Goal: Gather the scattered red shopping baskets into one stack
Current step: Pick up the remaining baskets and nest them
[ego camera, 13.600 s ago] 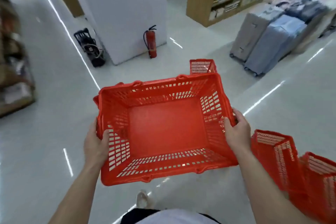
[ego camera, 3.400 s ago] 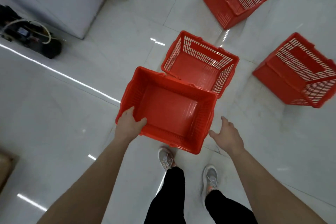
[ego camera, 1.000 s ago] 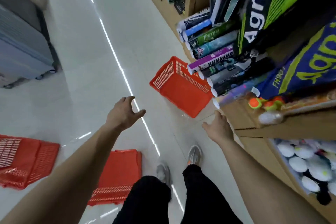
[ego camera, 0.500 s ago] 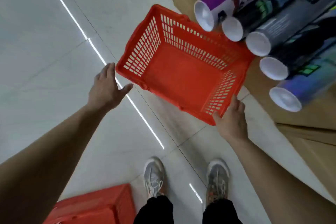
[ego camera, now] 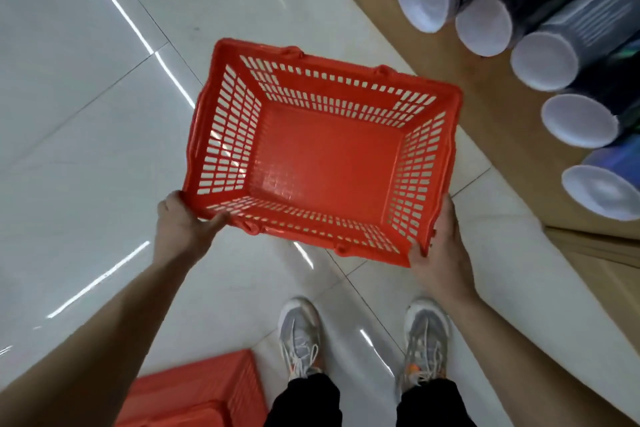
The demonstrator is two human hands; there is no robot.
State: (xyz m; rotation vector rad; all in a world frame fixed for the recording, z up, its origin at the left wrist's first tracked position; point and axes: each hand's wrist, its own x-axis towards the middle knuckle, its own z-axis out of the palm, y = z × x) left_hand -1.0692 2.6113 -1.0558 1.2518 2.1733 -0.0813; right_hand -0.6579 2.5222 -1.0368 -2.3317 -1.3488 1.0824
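the red basket sits open side up, seemingly lifted off the floor. the left hand curls round its near-left corner and the right hand clasps the near-right corner, a wide two-corner hold that likely keeps it level for carrying. right of the basket, white-capped tubes jut from a shelf. below-left of it shows a second red basket, probably the stack's start.

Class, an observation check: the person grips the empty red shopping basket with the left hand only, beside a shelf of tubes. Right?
Not quite. The head view shows both hands on the empty red shopping basket: the left hand grips its near left corner, the right hand its near right corner, beside the shelf of tubes.
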